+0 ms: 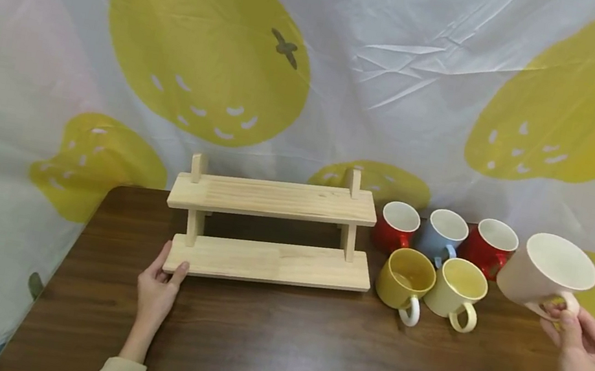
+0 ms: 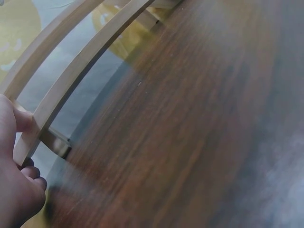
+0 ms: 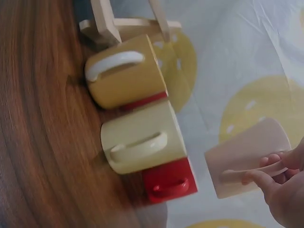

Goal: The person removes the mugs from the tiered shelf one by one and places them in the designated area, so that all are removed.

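Observation:
A two-tier wooden shelf stands at the back of the table. My left hand grips the left end of its lower board, thumb on top and fingers underneath, as the left wrist view also shows. On the right, my right hand pinches the handle of a pale pink mug and holds it up in the air, slightly tilted. Beside it on the table are a cream-yellow mug and a mustard mug with a white handle. Behind them stand a red mug, a light blue mug and another red mug.
The brown wooden table stretches in front of the shelf and mugs. A white cloth with large yellow fruit prints hangs close behind. The mustard mug stands close to the shelf's right end.

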Action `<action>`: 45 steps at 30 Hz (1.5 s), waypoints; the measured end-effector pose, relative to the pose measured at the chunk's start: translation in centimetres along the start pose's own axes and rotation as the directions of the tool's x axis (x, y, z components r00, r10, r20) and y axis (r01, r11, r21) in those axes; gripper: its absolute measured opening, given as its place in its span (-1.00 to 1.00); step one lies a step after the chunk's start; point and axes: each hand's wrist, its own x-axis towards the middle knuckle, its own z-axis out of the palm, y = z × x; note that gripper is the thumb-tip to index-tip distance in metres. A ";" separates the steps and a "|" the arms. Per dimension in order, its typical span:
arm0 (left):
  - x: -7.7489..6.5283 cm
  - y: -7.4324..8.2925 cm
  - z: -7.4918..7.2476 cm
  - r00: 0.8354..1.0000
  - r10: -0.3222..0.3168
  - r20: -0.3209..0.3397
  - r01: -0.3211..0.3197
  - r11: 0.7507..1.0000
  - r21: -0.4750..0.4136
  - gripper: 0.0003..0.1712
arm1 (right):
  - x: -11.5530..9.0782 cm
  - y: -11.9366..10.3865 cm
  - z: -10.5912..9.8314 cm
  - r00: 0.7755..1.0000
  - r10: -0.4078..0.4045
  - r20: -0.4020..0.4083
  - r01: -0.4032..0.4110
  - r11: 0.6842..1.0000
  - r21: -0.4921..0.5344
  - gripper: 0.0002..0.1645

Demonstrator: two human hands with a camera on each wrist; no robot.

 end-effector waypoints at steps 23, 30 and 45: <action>0.2 0.0 -0.5 1.000 -0.003 -0.003 0.003 0.999 0.033 -0.29 | 0.1 6.2 -6.1 0.991 0.068 0.112 -0.068 0.998 -0.002 -0.73; 0.1 0.1 -0.6 1.000 -0.007 0.001 0.007 0.999 0.039 -0.29 | 0.0 7.0 -6.4 0.983 0.120 0.140 -0.122 0.992 0.009 -0.70; 0.1 -0.1 -0.8 1.000 0.028 -0.007 -0.027 0.995 0.099 -0.30 | -0.1 7.7 -6.0 0.980 0.190 0.054 -0.180 0.973 -0.143 -0.75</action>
